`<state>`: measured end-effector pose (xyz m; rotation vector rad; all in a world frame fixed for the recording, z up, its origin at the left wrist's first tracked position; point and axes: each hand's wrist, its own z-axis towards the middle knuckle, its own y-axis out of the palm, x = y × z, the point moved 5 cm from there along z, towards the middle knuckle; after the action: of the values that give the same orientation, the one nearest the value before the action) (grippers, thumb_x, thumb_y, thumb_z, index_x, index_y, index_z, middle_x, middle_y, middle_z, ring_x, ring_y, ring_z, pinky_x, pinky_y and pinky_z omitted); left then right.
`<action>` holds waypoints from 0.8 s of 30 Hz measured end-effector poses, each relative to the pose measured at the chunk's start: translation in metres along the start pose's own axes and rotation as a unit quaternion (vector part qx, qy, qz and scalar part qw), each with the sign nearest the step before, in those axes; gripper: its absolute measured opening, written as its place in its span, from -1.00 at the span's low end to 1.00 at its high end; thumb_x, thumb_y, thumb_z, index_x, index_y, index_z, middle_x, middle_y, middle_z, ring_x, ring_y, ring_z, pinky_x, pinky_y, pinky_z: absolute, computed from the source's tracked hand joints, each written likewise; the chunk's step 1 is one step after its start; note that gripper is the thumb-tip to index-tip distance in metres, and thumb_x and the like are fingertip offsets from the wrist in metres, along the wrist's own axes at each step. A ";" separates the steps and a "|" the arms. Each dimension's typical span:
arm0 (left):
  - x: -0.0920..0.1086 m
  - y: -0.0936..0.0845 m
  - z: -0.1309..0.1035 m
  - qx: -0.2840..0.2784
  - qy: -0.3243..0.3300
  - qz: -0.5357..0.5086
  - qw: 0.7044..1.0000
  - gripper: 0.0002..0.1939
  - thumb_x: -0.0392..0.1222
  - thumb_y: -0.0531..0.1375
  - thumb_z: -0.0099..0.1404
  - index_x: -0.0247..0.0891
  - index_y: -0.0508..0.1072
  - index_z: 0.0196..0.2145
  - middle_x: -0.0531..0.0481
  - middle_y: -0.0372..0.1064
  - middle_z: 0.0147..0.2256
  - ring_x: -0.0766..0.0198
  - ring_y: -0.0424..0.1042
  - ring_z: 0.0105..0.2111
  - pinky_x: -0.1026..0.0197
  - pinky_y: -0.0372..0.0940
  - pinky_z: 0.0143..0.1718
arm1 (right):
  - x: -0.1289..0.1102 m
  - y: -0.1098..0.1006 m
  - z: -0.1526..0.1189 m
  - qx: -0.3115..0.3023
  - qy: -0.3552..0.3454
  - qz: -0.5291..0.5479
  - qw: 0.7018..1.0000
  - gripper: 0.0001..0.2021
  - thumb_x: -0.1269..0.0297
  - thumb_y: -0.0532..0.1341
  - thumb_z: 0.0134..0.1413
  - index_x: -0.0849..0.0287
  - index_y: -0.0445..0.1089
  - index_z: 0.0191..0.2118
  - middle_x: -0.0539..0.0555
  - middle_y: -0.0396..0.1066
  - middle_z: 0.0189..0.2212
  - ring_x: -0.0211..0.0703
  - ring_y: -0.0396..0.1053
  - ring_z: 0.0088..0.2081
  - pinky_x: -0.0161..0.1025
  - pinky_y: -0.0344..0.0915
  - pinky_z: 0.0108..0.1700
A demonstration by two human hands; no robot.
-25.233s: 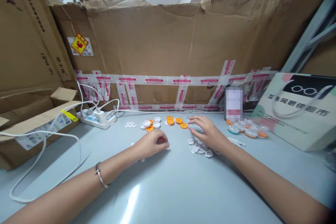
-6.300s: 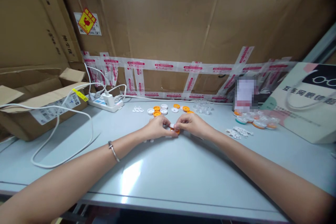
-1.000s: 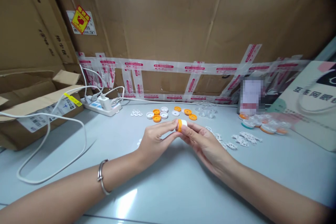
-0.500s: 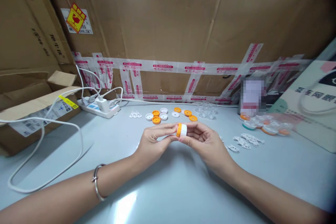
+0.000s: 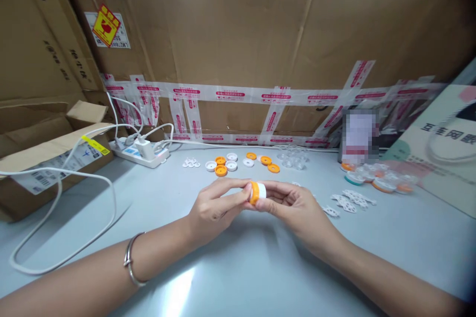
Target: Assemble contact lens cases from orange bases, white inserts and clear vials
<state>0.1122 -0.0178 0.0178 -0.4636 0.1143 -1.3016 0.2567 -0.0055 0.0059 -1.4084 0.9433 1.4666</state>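
Between my two hands, above the grey table, is a small round orange and white piece (image 5: 257, 192), its orange side to the left and its white side to the right. My left hand (image 5: 217, 208) pinches the orange side with thumb and fingers. The white side is gripped by my right hand (image 5: 293, 203), thumb below and fingers curled behind. Beyond the hands lie orange and white round caps (image 5: 220, 170), flat orange rings (image 5: 273, 168), small white parts (image 5: 191, 162) and clear plastic pieces (image 5: 293, 158).
White lattice parts (image 5: 344, 203) and assembled round pieces (image 5: 383, 184) lie at the right, by a printed box (image 5: 439, 143). A power strip (image 5: 143, 154) with looping white cables and an open carton (image 5: 55, 158) stand left. A large cardboard box (image 5: 223, 25) forms the back.
Both hands have come slightly lower and nearer with the piece. My left hand has turned, its thumb now pressing the orange side's left face.
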 end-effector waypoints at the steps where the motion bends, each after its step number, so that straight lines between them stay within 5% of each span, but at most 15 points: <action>1: -0.001 0.000 0.000 -0.004 0.002 0.008 1.000 -0.76 -0.39 0.16 0.20 -0.20 0.44 -0.17 -0.16 0.46 -0.22 0.25 0.46 -0.28 0.21 0.37 -0.32 | 0.000 0.000 0.000 -0.007 0.002 -0.006 1.000 -0.68 0.20 0.31 -0.12 0.01 0.46 -0.15 0.03 0.53 -0.28 -0.09 0.48 -0.23 -0.10 0.38 -0.08; 6: -0.004 0.004 0.000 -0.014 -0.041 0.007 0.999 -0.83 -0.36 0.21 0.17 -0.20 0.49 -0.27 -0.10 0.48 -0.27 0.23 0.45 -0.30 0.12 0.31 -0.27 | -0.001 0.003 -0.001 -0.029 -0.005 -0.026 0.999 -0.68 0.16 0.27 -0.06 0.00 0.44 -0.11 0.02 0.52 -0.26 -0.08 0.44 -0.16 -0.09 0.32 -0.03; 10: -0.008 0.014 -0.003 -0.016 -0.213 -0.086 0.973 -0.78 -0.29 0.21 0.19 -0.15 0.51 -0.19 -0.09 0.42 -0.15 0.23 0.41 -0.17 0.12 0.33 -0.14 | 0.002 -0.001 0.002 0.014 -0.041 -0.048 0.998 -0.67 0.13 0.21 0.00 0.06 0.41 -0.08 0.03 0.48 -0.24 -0.10 0.41 -0.17 -0.15 0.31 -0.07; 15: -0.010 0.025 -0.010 -0.026 -0.395 -0.234 0.888 -0.78 -0.15 0.16 0.23 -0.15 0.51 -0.18 -0.08 0.36 -0.09 0.20 0.33 -0.05 0.09 0.25 0.02 | -0.004 -0.013 0.004 0.092 -0.127 -0.216 0.964 -0.80 0.15 0.19 0.01 0.10 0.40 -0.25 0.03 0.38 -0.34 -0.14 0.34 -0.30 -0.23 0.28 -0.24; 20: -0.021 0.036 -0.023 -0.010 -0.533 -0.380 0.756 -0.76 -0.06 0.20 0.18 -0.30 0.53 -0.35 -0.06 0.48 -0.33 0.27 0.43 -0.27 0.21 0.32 -0.14 | -0.015 -0.011 -0.001 0.073 -0.208 -0.395 0.892 -0.88 0.28 0.19 0.03 0.11 0.35 -0.26 0.03 0.28 -0.41 -0.16 0.26 -0.36 -0.24 0.21 -0.30; 24: -0.028 0.040 -0.033 0.006 -0.618 -0.394 0.680 -0.75 -0.08 0.33 0.02 -0.34 0.51 -0.41 -0.03 0.46 -0.43 0.39 0.40 -0.43 0.35 0.29 -0.34 | -0.013 -0.005 -0.002 0.046 -0.209 -0.430 0.877 -0.84 0.31 0.21 -0.01 0.13 0.34 -0.24 0.04 0.29 -0.41 -0.16 0.26 -0.35 -0.25 0.20 -0.32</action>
<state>0.1294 0.0078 -0.0329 -1.3994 -1.3847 -1.5233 0.2622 -0.0066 0.0190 -1.1316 0.0549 0.9448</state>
